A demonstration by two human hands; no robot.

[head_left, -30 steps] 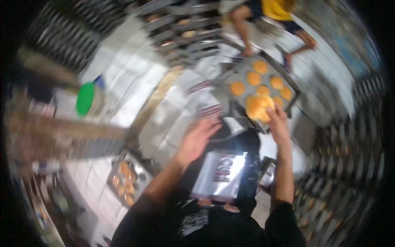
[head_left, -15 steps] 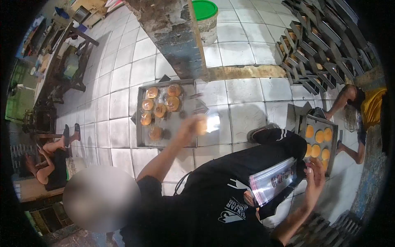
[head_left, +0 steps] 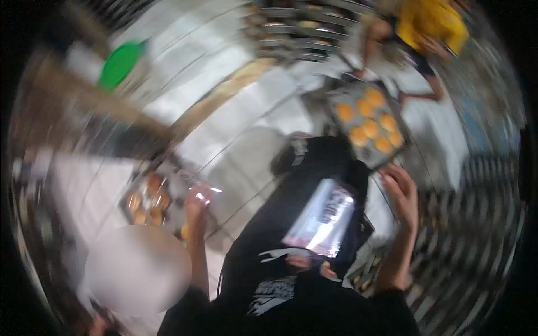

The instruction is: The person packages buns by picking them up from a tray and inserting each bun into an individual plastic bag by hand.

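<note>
My left hand (head_left: 196,206) is at the left, blurred, fingers drawn together around a shiny clear plastic bag (head_left: 208,190). Whether a bun is inside the bag I cannot make out. Beside that hand lies a tray (head_left: 174,182) with several bagged buns (head_left: 148,201); the blurred oval covers part of it. My right hand (head_left: 402,193) is raised at the near corner of another tray (head_left: 336,101), fingers loosely bent and apart, holding nothing visible. Several golden unwrapped buns (head_left: 368,128) lie on that tray. A stack of printed clear plastic bags (head_left: 324,219) rests on my lap.
Another person in a yellow shirt (head_left: 428,28) is beyond the bun tray, with a hand and a leg close to it. Racks of trays (head_left: 308,28) stand at the back. A green-lidded bucket (head_left: 120,64) and a pillar (head_left: 112,120) are at the left.
My view has swung toward the right, so the unwrapped buns are now nearer the centre. My right hand has come away from the lap bags' edge; the left hand remains by the bagged buns.
</note>
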